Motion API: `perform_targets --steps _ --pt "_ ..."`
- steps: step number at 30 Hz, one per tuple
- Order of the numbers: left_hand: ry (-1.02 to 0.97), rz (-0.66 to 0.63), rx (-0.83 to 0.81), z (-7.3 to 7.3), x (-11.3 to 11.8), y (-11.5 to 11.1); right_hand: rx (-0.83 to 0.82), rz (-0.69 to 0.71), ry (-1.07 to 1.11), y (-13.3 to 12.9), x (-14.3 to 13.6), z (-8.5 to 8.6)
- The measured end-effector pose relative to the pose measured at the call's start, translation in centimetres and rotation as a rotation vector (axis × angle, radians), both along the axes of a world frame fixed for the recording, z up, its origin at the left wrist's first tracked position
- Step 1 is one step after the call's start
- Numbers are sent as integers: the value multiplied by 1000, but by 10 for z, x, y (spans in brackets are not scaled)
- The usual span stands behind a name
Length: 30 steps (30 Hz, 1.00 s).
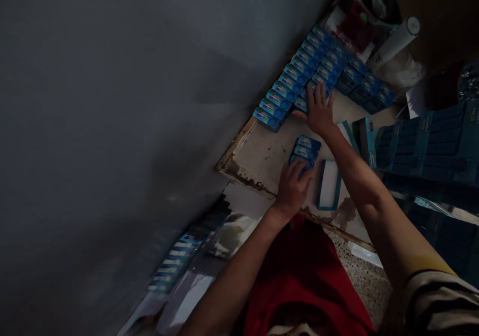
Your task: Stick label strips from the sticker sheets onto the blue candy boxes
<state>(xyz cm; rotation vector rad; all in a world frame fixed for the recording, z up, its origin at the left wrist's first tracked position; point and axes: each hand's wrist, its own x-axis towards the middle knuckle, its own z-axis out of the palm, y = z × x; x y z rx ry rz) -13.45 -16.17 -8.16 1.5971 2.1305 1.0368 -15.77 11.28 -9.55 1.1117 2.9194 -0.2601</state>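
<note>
Seen from the head camera, tilted hard, with a grey wall [112, 101] filling the left half. Against that wall, a worn, stained bench [262, 154] with a chipped wooden edge.

Left hand [294, 186]: curled over the near end of a short stack of small blue packs [307, 151], fingers bent around the nearest pack, gripping it. Stack of about three, lying on the bench between the two hands, apart from the big rows.

Right hand [320, 109]: stretched farther out, fingers spread wide and flat, pressed on the near edge of the long rows of blue packs [299, 72]. Holding nothing, only touching the tops of the packs there. Rows running diagonally along the wall side, two or three deep, packs side by side and touching.

Just right of the stack, under the right forearm, an open white-and-teal carton [329, 184] lying on the bench. Farther right, dark blue display boxes [434, 141] piled up, well apart from the left hand. Beyond the rows, a white cylinder [396, 39] lying tilted among clutter too dim to tell. Below, a red garment [303, 276] over the lap and speckled floor [366, 281]. Lower left, blurred striped packaging [179, 256] leaning by the wall.
</note>
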Motion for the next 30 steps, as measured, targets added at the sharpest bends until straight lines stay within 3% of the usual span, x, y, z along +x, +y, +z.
perform_targets --steps 3,8,12,16,19,21,24,27,30 --pt "30 -79 -32 -1 24 5 38 24 -32 -15 1 -6" --pt "-22 -251 -112 -10 81 -23 14 -6 -92 -22 -1 -2" --pt "11 -457 -271 -33 120 -28 61 -14 -182 -2 -23 -4" --pt "39 -624 -390 -59 133 -11 -19 8 -142 8 -25 2" --pt "23 -679 -416 -71 124 -4 -34 0 26 -6 15 29" --pt "-6 -658 -432 -75 113 -7 3 -45 188 -26 65 54" --pt "-56 -603 -481 -80 97 -16 -110 -28 412 -63 152 79" --pt "-83 -579 -515 -84 88 -22 -267 -80 473 -101 217 69" --pt "-55 -552 -542 -84 88 -23 -334 -150 401 -124 241 41"
